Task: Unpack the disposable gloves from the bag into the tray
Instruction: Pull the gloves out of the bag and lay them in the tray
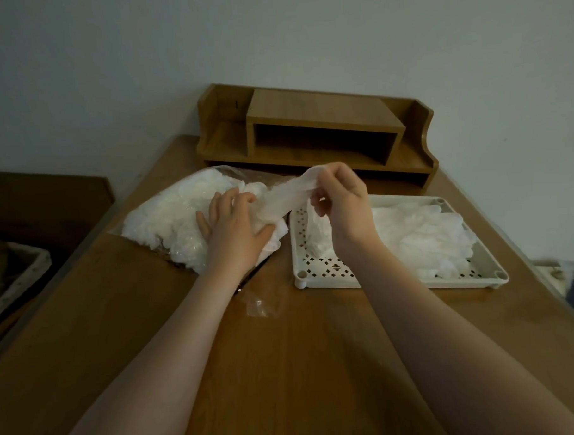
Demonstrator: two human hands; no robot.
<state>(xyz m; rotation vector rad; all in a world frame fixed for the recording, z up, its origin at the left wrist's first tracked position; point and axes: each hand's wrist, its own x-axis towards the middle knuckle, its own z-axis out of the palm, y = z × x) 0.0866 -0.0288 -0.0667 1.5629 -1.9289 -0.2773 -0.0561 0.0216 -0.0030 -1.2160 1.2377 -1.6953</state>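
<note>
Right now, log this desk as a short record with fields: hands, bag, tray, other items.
left hand: left hand rests on the bag of gloves, fingers spread over it
right hand: right hand pinches one glove, stretched from the bag toward the tray
tray: white perforated tray, right of the bag, holds a pile of gloves
other: wooden desk organizer behind both; scrap of clear plastic on the desk

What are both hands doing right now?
Left hand: open, pressing on the clear plastic bag of gloves.
Right hand: pinching a translucent white disposable glove.
</note>
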